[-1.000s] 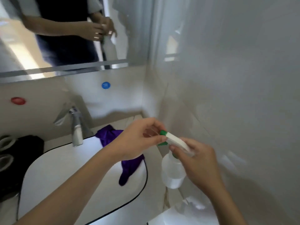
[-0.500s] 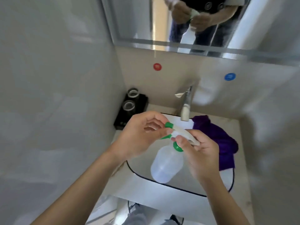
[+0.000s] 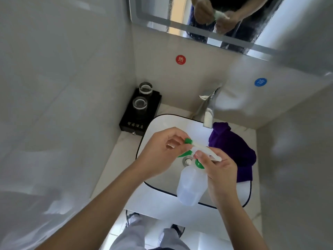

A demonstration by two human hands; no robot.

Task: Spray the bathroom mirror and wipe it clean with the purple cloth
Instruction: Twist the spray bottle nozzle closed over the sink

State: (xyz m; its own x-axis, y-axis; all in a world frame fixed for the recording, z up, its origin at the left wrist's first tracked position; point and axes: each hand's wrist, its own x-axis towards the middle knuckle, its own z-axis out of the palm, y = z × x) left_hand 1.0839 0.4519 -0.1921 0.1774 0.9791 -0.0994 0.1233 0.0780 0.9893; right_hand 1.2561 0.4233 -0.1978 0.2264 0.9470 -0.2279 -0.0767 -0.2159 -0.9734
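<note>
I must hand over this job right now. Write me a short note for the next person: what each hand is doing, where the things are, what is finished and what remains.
Left hand: pinches the green nozzle tip of the spray bottle.
Right hand: grips the bottle at the neck and trigger head, holding it over the sink.
Purple cloth: untouched, draped over the sink's right rim beside the faucet.
Mirror: on the wall above the sink.
Done: bottle picked up.
Left: finish with the nozzle, spray the mirror, take the cloth and wipe it clean.
</note>
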